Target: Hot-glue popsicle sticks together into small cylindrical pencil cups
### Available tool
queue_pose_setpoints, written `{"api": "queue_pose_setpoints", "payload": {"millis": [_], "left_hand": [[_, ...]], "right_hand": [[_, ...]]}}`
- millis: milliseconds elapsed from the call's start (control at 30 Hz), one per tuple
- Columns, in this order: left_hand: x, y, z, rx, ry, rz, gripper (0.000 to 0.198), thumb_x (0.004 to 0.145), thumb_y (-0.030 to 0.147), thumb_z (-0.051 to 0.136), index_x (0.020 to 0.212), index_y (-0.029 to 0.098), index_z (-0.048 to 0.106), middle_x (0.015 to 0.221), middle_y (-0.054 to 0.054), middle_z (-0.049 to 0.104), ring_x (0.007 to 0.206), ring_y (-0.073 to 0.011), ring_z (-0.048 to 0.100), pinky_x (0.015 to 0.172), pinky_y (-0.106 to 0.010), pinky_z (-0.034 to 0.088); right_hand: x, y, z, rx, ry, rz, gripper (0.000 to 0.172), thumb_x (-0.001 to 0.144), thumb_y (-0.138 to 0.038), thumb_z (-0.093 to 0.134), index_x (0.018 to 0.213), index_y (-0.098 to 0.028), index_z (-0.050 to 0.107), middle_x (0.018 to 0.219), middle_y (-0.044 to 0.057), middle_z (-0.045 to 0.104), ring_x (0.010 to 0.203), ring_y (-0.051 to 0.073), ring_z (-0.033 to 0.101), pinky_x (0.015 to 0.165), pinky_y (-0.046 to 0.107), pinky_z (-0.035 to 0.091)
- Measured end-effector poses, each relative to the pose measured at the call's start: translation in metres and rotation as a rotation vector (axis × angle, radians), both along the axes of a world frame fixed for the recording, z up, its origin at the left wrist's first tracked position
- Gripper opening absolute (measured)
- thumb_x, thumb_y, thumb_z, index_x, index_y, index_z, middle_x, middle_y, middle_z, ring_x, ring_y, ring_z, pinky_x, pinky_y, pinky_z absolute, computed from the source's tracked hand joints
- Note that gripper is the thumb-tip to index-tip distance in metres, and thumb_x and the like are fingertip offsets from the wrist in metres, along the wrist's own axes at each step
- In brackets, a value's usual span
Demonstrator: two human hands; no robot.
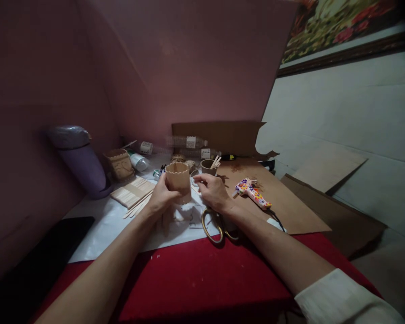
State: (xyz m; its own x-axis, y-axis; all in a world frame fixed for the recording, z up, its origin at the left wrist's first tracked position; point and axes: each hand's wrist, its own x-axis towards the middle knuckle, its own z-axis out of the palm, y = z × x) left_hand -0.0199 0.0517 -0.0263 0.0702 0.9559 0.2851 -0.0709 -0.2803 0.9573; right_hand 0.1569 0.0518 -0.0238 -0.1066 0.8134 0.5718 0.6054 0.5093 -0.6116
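Note:
My left hand (162, 196) is closed around a small cup built from wooden craft sticks (177, 178), holding it upright just above the white sheet (97, 225). My right hand (213, 191) hovers beside the cup on its right, fingers curled with the tips pinched toward the cup's side; what they hold, if anything, is too small to see. Gold-handled scissors (213, 227) lie under my right wrist. A flat stack of craft sticks (132, 191) rests to the left of my left hand, with loose sticks beside it.
A glue gun with a coloured dot pattern (253, 192) lies on brown cardboard (290, 211) to the right. A purple flask (81, 162), a woven basket (119, 164), plastic bottles (185, 143) and a small cup of sticks (209, 165) stand behind. Red cloth (205, 279) covers the near table.

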Motion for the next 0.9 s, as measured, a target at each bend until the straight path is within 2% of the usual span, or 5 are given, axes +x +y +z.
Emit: {"api": "queue_pose_setpoints", "payload": {"millis": [100, 267, 467, 600, 900], "left_hand": [[-0.003, 0.0, 0.003, -0.014, -0.053, 0.002, 0.071, 0.044, 0.021, 0.087, 0.106, 0.017, 0.053, 0.096, -0.003, 0.065, 0.088, -0.0219, 0.061, 0.076, -0.032, 0.05], [-0.004, 0.0, 0.0, -0.036, 0.07, -0.052, 0.067, 0.046, 0.021, 0.086, 0.107, 0.015, 0.057, 0.096, -0.004, 0.065, 0.088, -0.0217, 0.06, 0.076, -0.031, 0.047], [-0.002, 0.0, -0.002, -0.038, 0.045, -0.101, 0.068, 0.048, 0.016, 0.083, 0.111, 0.016, 0.055, 0.097, -0.004, 0.065, 0.088, -0.0208, 0.06, 0.075, -0.03, 0.046], [-0.002, 0.0, -0.002, -0.021, 0.068, -0.078, 0.066, 0.048, 0.016, 0.082, 0.109, 0.016, 0.055, 0.098, -0.005, 0.064, 0.088, -0.0211, 0.059, 0.076, -0.031, 0.046], [-0.004, 0.003, -0.006, 0.01, 0.101, -0.05, 0.064, 0.048, 0.017, 0.083, 0.107, 0.016, 0.057, 0.099, -0.006, 0.065, 0.088, -0.022, 0.059, 0.077, -0.033, 0.047]], "right_hand": [[0.0, 0.001, 0.0, 0.099, 0.078, 0.023, 0.019, 0.087, -0.013, 0.056, 0.094, -0.018, 0.073, 0.094, 0.008, 0.074, 0.082, 0.019, 0.069, 0.074, 0.031, 0.054], [0.0, -0.005, 0.004, 0.252, 0.11, 0.108, 0.022, 0.087, -0.01, 0.052, 0.092, -0.019, 0.071, 0.089, 0.006, 0.07, 0.083, 0.018, 0.066, 0.075, 0.03, 0.053], [0.001, -0.014, 0.008, 0.446, 0.053, 0.16, 0.03, 0.087, -0.008, 0.05, 0.106, -0.022, 0.069, 0.1, 0.007, 0.064, 0.09, 0.018, 0.063, 0.076, 0.032, 0.053], [0.002, -0.015, 0.006, 0.495, -0.067, 0.149, 0.033, 0.088, -0.01, 0.05, 0.113, -0.022, 0.068, 0.101, 0.007, 0.064, 0.089, 0.018, 0.063, 0.075, 0.032, 0.054], [0.005, -0.018, 0.009, 0.482, -0.218, 0.136, 0.04, 0.088, -0.011, 0.05, 0.124, -0.022, 0.062, 0.11, 0.009, 0.065, 0.101, 0.021, 0.063, 0.085, 0.037, 0.056]]}}
